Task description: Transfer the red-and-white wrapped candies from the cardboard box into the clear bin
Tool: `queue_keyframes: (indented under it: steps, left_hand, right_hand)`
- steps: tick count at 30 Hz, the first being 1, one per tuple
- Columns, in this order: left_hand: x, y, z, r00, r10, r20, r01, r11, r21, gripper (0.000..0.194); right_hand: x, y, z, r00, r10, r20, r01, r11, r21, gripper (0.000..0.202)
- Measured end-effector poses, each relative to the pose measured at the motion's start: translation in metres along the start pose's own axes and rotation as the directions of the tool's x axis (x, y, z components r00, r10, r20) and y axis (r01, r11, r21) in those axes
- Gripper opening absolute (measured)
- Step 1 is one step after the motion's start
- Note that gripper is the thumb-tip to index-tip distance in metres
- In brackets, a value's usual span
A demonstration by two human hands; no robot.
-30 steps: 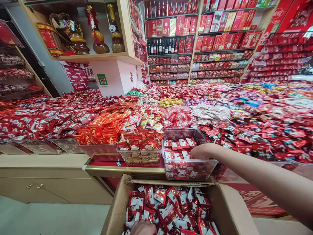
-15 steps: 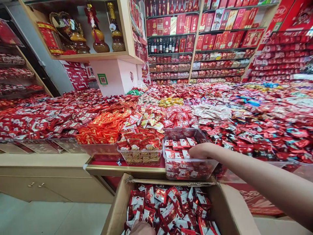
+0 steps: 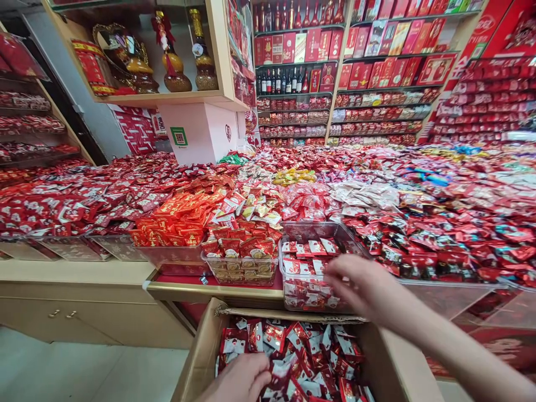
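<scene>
The counter's (image 3: 247,291) front edge runs above, the cardboard box (image 3: 195,357) gaping just below. The clear bin (image 3: 347,237) stands right at that edge; a forearm knock could shift it. The right hand (image 3: 365,280), loosely open, hangs by its front-right corner; the left hand (image 3: 246,375) dips into the box's left side, grip unclear. Packets (image 3: 312,346) lie jumbled there, neatly rowed in the bin; a hasty drop could skew those rows.

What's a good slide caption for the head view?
Left hand over packets in a cardboard box, right hand by a clear bin.
</scene>
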State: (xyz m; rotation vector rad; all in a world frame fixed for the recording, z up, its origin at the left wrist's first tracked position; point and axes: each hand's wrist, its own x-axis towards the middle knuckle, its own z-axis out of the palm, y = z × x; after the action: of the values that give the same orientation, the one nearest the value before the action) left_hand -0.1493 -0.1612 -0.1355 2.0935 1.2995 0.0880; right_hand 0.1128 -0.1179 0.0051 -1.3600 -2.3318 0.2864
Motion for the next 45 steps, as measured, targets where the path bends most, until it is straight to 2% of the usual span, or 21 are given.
queue_keyframes:
  steps: [3,6,9,11,13,17,19,21,23,25,27,29,30,32,34,39,40,42,44,45]
  left_hand:
    - [-0.003,0.041,-0.038,0.993,0.078,-0.092,-0.099,0.962,-0.253,0.029]
    - [-0.002,0.072,-0.058,0.981,0.082,-0.178,-0.165,0.835,-0.525,0.025]
    - [0.005,0.088,-0.06,0.984,0.01,-0.179,-0.139,0.673,-0.726,0.021]
    - [0.011,0.093,-0.057,0.987,-0.007,-0.159,-0.129,0.549,-0.826,0.019]
    - [0.016,0.096,-0.055,0.985,-0.001,-0.173,-0.152,0.473,-0.868,0.019]
    - [0.022,0.101,-0.056,0.983,0.027,-0.182,-0.175,0.44,-0.881,0.026]
    - [0.023,0.103,-0.057,0.982,0.009,-0.191,-0.175,0.445,-0.878,0.023]
    - [0.023,0.104,-0.056,0.969,-0.037,-0.246,-0.197,0.492,-0.848,0.021]
    - [0.023,0.104,-0.054,0.951,-0.072,-0.301,-0.214,0.549,-0.808,0.02]
    - [0.022,0.104,-0.05,0.944,-0.085,-0.319,-0.221,0.552,-0.804,0.019]
    - [0.02,0.104,-0.047,0.956,-0.086,-0.281,-0.213,0.455,-0.865,0.016]
    - [0.018,0.105,-0.044,0.977,-0.06,-0.206,-0.183,0.275,-0.944,0.024]
    - [0.016,0.107,-0.044,0.985,-0.044,-0.168,-0.158,0.178,-0.971,0.029]
    - [0.013,0.111,-0.045,0.993,-0.033,-0.116,-0.115,0.021,-0.993,0.031]
    - [0.011,0.116,-0.048,0.993,-0.059,-0.103,-0.107,-0.057,-0.993,0.028]
    - [0.011,0.121,-0.059,0.989,-0.068,-0.128,-0.131,-0.05,-0.99,0.031]
    - [0.012,0.12,-0.06,0.989,-0.068,-0.128,-0.131,-0.038,-0.991,0.032]
    - [0.013,0.116,-0.062,0.987,-0.077,-0.145,-0.146,-0.007,-0.989,0.034]
    - [0.014,0.112,-0.06,0.982,-0.078,-0.173,-0.171,0.041,-0.984,0.036]
    - [0.014,0.11,-0.059,0.981,-0.067,-0.181,-0.176,0.079,-0.981,0.037]
  right_hand:
    - [-0.029,-0.027,0.031,1.0,0.004,0.024,-0.01,0.965,0.263,0.02]
    - [-0.041,-0.037,0.058,0.991,0.126,0.037,-0.128,0.862,0.49,0.028]
    - [-0.04,-0.032,0.07,0.959,0.271,0.082,-0.243,0.64,0.729,0.024]
    - [-0.037,-0.028,0.07,0.945,0.317,0.081,-0.234,0.48,0.845,0.024]
    - [-0.036,-0.025,0.068,0.933,0.346,0.103,-0.229,0.347,0.909,0.023]
    - [-0.036,-0.026,0.067,0.887,0.437,0.149,-0.254,0.192,0.948,0.022]
    - [-0.037,-0.028,0.069,0.867,0.481,0.13,-0.23,0.155,0.961,0.021]
    - [-0.038,-0.03,0.072,0.852,0.516,0.092,-0.189,0.138,0.972,0.019]
    - [-0.041,-0.031,0.076,0.851,0.524,0.037,-0.148,0.172,0.974,0.017]
    - [-0.045,-0.031,0.078,0.865,0.496,-0.072,-0.104,0.319,0.942,0.012]
    - [-0.048,-0.03,0.079,0.878,0.396,-0.269,-0.017,0.587,0.809,0.005]
    - [-0.05,-0.03,0.081,0.866,0.165,-0.472,0.126,0.842,0.525,0.015]
    - [-0.05,-0.031,0.081,0.846,0.024,-0.532,0.2,0.911,0.361,0.023]
    - [-0.05,-0.032,0.084,0.8,-0.192,-0.568,0.301,0.948,0.104,0.034]
    - [-0.048,-0.035,0.086,0.769,-0.27,-0.58,0.323,0.946,-0.012,0.037]
    - [-0.046,-0.037,0.087,0.729,-0.275,-0.627,0.333,0.942,-0.025,0.029]
    - [-0.046,-0.036,0.085,0.74,-0.276,-0.614,0.345,0.939,-0.006,0.027]
    - [-0.048,-0.034,0.08,0.792,-0.251,-0.556,0.341,0.938,0.063,0.021]
    - [-0.05,-0.032,0.075,0.848,-0.153,-0.508,0.27,0.949,0.165,0.016]
    - [-0.051,-0.031,0.072,0.873,-0.067,-0.484,0.204,0.95,0.236,0.017]
